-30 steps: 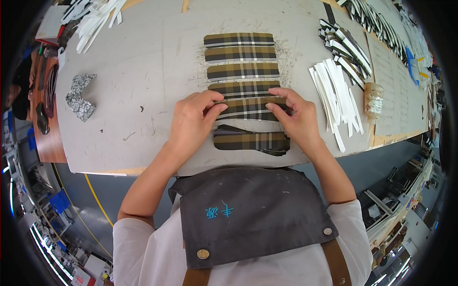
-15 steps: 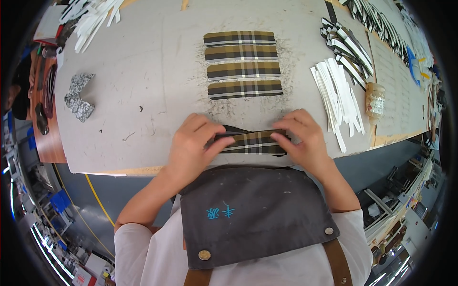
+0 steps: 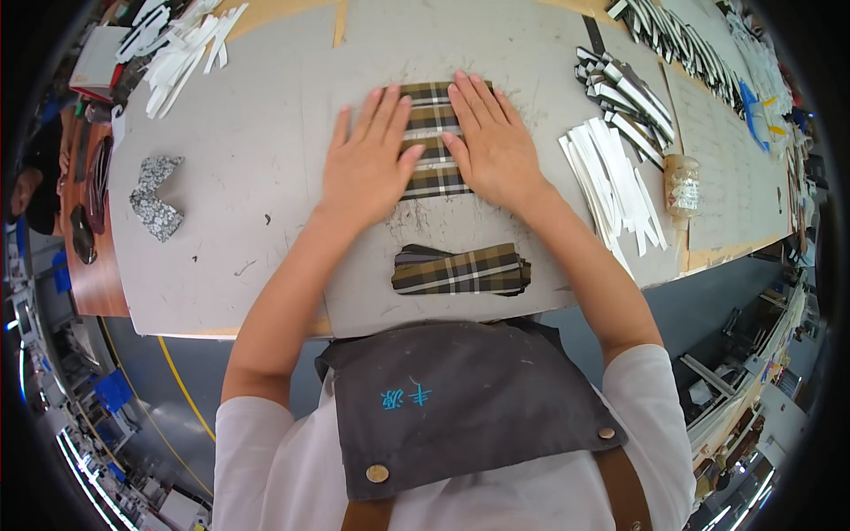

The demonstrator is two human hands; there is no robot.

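Several brown, black and white plaid fabric strips (image 3: 431, 149) lie in a row, one above another, on the grey work table (image 3: 283, 124). My left hand (image 3: 365, 159) rests flat with fingers stretched over their left ends. Over the right ends lies my right hand (image 3: 494, 146), its fingers also stretched out and slightly spread. Both hands hide the ends of the strips. Nearer to me, a loose stack of the same plaid strips (image 3: 460, 270) lies close to the table's front edge, touched by neither hand.
White strips (image 3: 614, 181) fan out at the right, with a pile of black-and-white strips (image 3: 624, 88) behind them. Beside these stands a jar with yellowish contents (image 3: 682, 186). A floral fabric piece (image 3: 158, 199) lies at the left; more white strips (image 3: 190, 53) are at the far left.
Both hands have let go of the plaid stack near the front edge and moved away from me. They now lie flat on the row of strips.
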